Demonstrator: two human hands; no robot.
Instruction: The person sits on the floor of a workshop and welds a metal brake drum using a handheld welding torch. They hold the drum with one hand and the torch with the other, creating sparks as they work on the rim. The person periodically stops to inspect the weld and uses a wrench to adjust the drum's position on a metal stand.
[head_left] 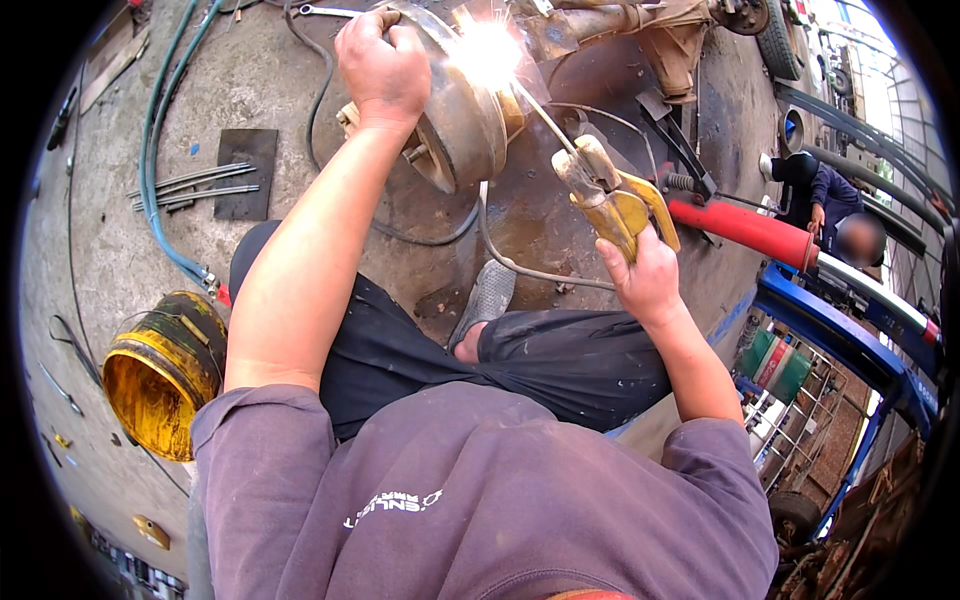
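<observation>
My left hand (pixel 385 70) grips the upper rim of a rusty metal brake drum (pixel 455 140) near the top centre. My right hand (pixel 640 270) is closed round the handle of a yellow, worn welding electrode holder (pixel 610 200). A thin electrode rod (pixel 545 125) runs from its jaws up to the drum's right side, where a bright white glare and sparks hide the contact spot. Beyond lies a rusty axle housing (pixel 665 50) with a tyre.
A yellow-stained bucket (pixel 150 390) lies at left, near blue hoses (pixel 160 230) and a dark plate (pixel 245 210) with several rods. Grey cables cross the floor. At right are a red cylinder (pixel 740 230), a blue steel frame (pixel 840 325) and a crouching co-worker (pixel 820 200).
</observation>
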